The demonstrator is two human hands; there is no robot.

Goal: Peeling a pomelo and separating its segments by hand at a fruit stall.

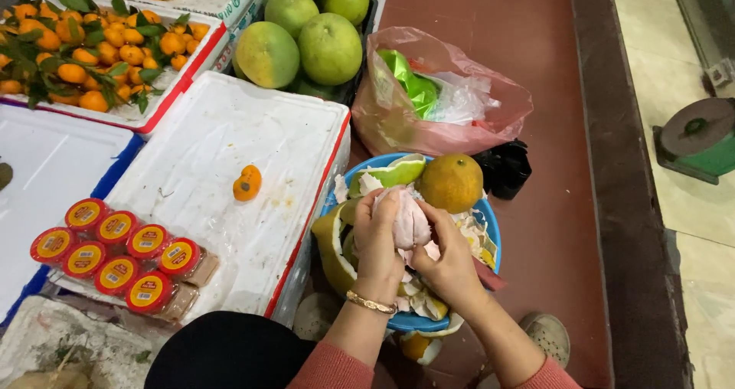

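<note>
Far left: red-lidded round tubs (pixel 115 257) in clear wrap lie on a white foam box lid (pixel 222 167). A lone small orange fruit (pixel 247 183) sits mid-lid. Behind: crate of leafy mandarins (pixel 92 48), green pomelos (pixel 306 33). Centre: left hand (pixel 377 240) and right hand (pixel 448 259) both grip a peeled pinkish pomelo (pixel 409 220) over a blue basin (pixel 490 232) of rind scraps. Pink plastic bag (pixel 444 90) just beyond the basin.

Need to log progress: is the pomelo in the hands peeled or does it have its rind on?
Peeled. The pomelo held by left hand and right hand shows pale pink flesh; rind pieces lie in the blue basin.
</note>
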